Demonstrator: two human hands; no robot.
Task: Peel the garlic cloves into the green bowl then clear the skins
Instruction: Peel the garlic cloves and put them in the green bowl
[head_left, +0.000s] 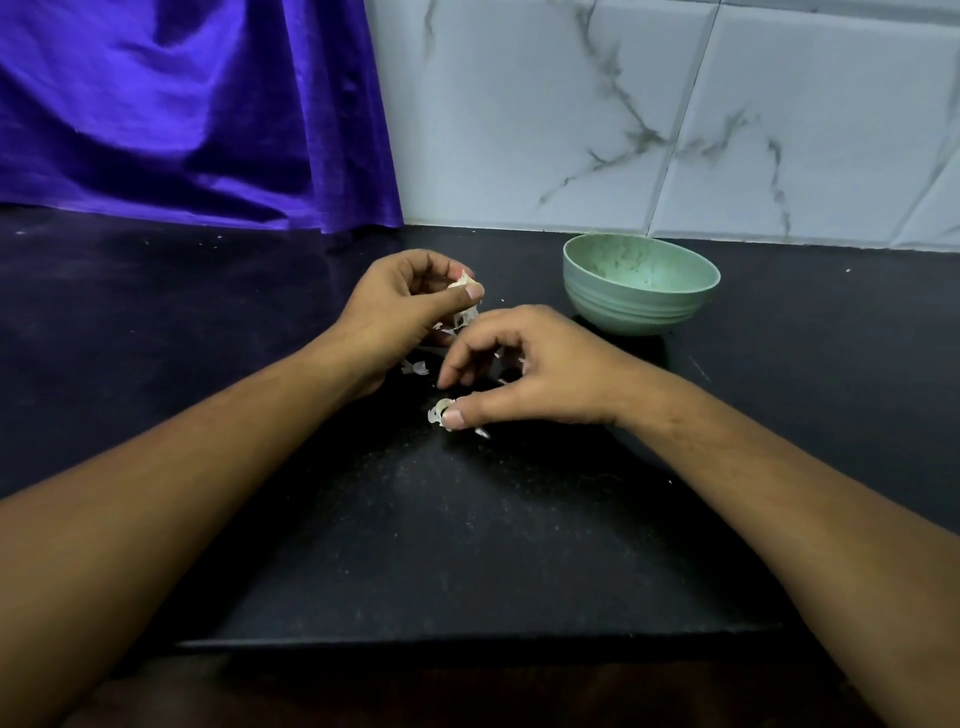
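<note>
Left grip (400, 312) tight on garlic clove (464, 283); right grip (530, 364) slack, empty, loose skin (435, 414) at thumb tip.

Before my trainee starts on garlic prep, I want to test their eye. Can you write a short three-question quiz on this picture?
1. True or false: the green bowl stands to the left of the left hand.
2. What does the left hand pinch? A) a garlic clove B) a knife C) a spoon
3. Fill in the blank: loose skins lie on the black ____.

Key
1. False: the bowl stands beyond the right hand, near the tiled wall.
2. A
3. counter
</note>
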